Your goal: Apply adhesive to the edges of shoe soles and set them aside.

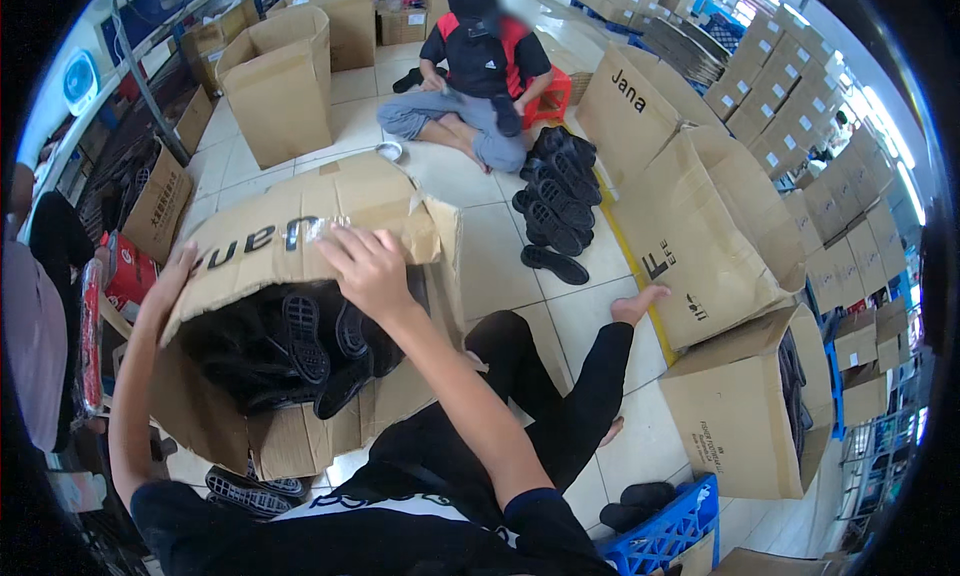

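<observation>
A large brown cardboard box (270,196) lies tipped on its side in front of me, its opening facing my body. Inside sits a heap of black shoes (302,326), several with their ridged soles showing. My left hand (172,278) is at the left end of the box's upper wall, fingers against the cardboard. Closed over the front edge of that wall is my right hand (368,268), its fingers bent on the outer face beside a shiny strip of clear tape (318,226). The right thumb is hidden.
Ahead, a co-worker (480,86) sits cross-legged on the tiled floor, holding a dark shoe, near a row of black shoes (555,198). Tall cardboard boxes (715,236) line the right. A blue crate (665,536) stands lower right; dark soles (250,491) lie lower left.
</observation>
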`<state>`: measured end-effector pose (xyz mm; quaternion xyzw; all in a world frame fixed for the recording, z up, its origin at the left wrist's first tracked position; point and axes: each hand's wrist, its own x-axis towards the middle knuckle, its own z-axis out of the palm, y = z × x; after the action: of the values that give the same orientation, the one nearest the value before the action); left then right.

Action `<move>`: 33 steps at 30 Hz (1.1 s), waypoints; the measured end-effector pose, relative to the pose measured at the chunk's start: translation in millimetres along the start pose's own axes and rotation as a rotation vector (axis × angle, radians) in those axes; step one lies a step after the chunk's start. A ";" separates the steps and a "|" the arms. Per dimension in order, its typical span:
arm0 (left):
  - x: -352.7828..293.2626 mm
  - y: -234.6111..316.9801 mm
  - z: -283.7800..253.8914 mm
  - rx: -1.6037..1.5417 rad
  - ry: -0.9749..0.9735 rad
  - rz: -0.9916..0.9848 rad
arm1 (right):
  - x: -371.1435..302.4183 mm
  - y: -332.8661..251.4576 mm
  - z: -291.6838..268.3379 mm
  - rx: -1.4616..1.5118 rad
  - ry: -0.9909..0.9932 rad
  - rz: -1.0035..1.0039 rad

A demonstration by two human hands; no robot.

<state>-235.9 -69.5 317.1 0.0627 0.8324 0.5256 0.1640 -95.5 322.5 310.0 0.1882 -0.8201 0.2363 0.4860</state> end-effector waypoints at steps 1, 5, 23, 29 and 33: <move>-8.1 -24.7 -0.9 0.132 0.033 -0.054 | -8.3 -0.1 -6.9 -0.032 -0.012 -0.033; -62.3 -55.5 58.6 0.804 0.186 0.049 | -33.0 24.5 -40.2 0.016 -0.017 -0.107; -128.7 59.7 190.8 0.705 0.323 -0.228 | -53.6 59.4 -46.8 0.217 -0.040 0.157; -122.9 57.3 180.9 0.696 0.307 -0.242 | -50.5 49.8 -46.7 0.249 -0.040 0.202; -125.4 53.9 181.8 0.684 0.334 -0.181 | -58.3 52.2 -46.6 0.211 -0.094 0.153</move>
<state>-60.2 74.8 319.7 -0.0461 0.9770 0.2040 0.0416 -64.0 396.3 267.0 0.1863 -0.8245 0.3485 0.4050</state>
